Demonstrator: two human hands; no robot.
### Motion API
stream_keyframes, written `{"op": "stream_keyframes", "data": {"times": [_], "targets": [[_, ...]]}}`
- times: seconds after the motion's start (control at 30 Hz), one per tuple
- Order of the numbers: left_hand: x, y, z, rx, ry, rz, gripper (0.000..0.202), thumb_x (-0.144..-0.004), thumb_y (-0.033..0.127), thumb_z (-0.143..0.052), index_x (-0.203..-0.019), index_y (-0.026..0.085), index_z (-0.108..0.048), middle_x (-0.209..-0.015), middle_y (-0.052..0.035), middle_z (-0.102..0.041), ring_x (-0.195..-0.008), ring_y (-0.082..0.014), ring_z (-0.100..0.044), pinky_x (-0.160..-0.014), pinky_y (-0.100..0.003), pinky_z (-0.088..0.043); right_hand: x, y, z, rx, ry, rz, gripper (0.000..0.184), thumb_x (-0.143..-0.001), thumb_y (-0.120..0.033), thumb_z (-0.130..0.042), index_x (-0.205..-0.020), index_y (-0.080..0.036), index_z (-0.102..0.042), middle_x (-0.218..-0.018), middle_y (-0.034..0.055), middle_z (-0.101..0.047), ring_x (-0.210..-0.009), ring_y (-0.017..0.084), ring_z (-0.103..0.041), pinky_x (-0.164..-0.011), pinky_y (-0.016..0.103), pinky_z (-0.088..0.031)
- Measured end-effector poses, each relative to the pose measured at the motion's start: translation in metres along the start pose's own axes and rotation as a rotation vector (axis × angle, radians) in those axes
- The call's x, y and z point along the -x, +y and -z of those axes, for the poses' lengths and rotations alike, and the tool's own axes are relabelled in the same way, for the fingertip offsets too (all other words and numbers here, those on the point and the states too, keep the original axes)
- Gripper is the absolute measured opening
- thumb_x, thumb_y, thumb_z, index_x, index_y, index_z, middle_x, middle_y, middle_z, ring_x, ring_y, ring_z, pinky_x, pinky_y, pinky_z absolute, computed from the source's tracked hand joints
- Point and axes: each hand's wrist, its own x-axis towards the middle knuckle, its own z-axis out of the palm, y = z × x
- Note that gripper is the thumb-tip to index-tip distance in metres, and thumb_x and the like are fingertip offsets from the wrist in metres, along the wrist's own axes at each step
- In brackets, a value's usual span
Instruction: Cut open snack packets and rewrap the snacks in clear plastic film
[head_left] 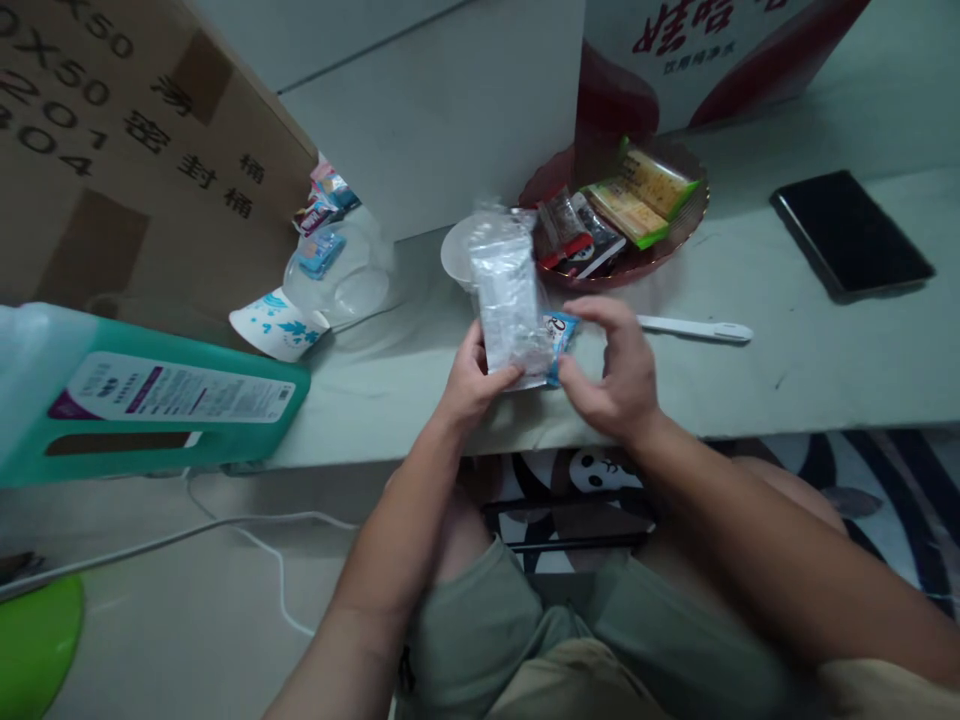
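Clear packet [508, 290] is gripped by the left hand [474, 382]; right hand [621, 380] curves, fingers parted; carton [180, 225] reads "密封桶".

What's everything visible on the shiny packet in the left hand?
The packet looks like crinkled, see-through plastic, longer than wide, with whitish contents too blurred to identify. The left hand grips its near end, thumb on top, over the table, far end pointing away from the person. A blue wrapper shows at its right edge; contact is unclear.
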Motion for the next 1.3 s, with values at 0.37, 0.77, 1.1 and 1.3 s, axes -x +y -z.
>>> {"op": "stream_keyframes", "data": {"times": [0.37, 0.77, 1.1, 1.3], "targets": [[0.003, 0.002, -0.01, -0.067, -0.374, 0.201, 0.093, -0.073, 0.047, -0.086, -0.148, 0.028, -0.036, -0.103, -0.0058, -0.069, -0.07, -0.014, -0.065, -0.062, -0.024, -0.051, -0.018, 0.018, 0.019, -0.028, -0.039, -0.272, 0.011, -0.084, -0.032, -0.068, -0.093, -0.026, -0.07, -0.124, 0.0073, -0.067, -0.12, 0.028, -0.064, -0.107, 0.051, -0.051], [-0.002, 0.001, -0.015, -0.101, -0.083, 0.11, 0.051, -0.078, 0.045, -0.068, -0.124, 0.024, -0.058, -0.088, -0.0012, -0.064, -0.068, -0.0141, -0.054, -0.064, -0.025, -0.044, -0.015, 0.038, 0.026, -0.041, 0.097, -0.397, 0.061, -0.082, -0.043, -0.073, -0.137, -0.029, -0.051, -0.141, 0.012, -0.057, -0.124, 0.029, -0.062, -0.101, 0.049, -0.055], [0.003, 0.001, -0.02, -0.049, -0.26, 0.131, 0.111, -0.073, 0.045, -0.088, -0.155, 0.036, -0.013, -0.11, -0.0063, -0.069, -0.078, -0.0173, -0.068, -0.072, -0.031, -0.055, -0.02, 0.011, 0.022, 0.129, -0.108, -0.203, 0.017, -0.085, -0.023, -0.061, -0.095, -0.028, -0.074, -0.109, 0.0034, -0.079, -0.124, 0.03, -0.065, -0.107, 0.053, -0.045], [0.002, -0.004, -0.011, -0.121, -0.299, 0.047, 0.101, -0.075, 0.047, -0.086, -0.157, 0.04, -0.028, -0.137, -0.0084, -0.063, -0.109, -0.0243, -0.068, -0.093, -0.039, -0.055, -0.012, -0.004, 0.018, 0.172, -0.399, -0.109, 0.036, -0.081, -0.018, -0.056, -0.111, -0.028, -0.072, -0.118, 0.0061, -0.077, -0.131, 0.031, -0.062, -0.11, 0.052, -0.036]]}}
